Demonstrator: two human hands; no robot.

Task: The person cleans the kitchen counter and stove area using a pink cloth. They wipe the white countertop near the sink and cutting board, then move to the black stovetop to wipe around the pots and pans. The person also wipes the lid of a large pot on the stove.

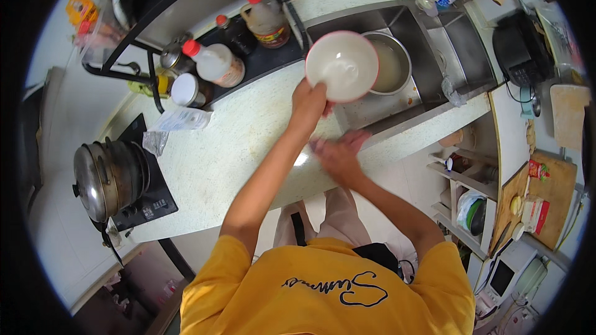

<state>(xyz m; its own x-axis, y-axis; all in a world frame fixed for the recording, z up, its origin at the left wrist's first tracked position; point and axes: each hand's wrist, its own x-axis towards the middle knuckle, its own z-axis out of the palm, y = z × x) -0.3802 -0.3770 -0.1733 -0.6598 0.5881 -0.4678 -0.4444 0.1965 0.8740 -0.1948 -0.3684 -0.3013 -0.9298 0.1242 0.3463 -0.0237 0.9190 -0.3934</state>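
Note:
My left hand (309, 104) grips the near edge of a white bowl with a red rim (342, 65). The bowl is held over the left edge of the sink, its inside facing up towards me. Partly hidden behind it, a round metal pot (389, 65) with cloudy liquid sits in the large basin of the stainless steel sink (423, 67). Blurred by motion, my right hand (339, 153) is over the counter's front edge below the bowl. Its thumb and fingers look spread, and nothing shows between them.
Bottles with red caps (219, 65) and a white-lidded jar (185, 90) stand by a black metal rack (151, 74). On the left, a lidded steamer pot (109, 179) sits on a black cooktop (163, 204). A rice cooker (521, 49) and cutting boards (556, 186) are at right.

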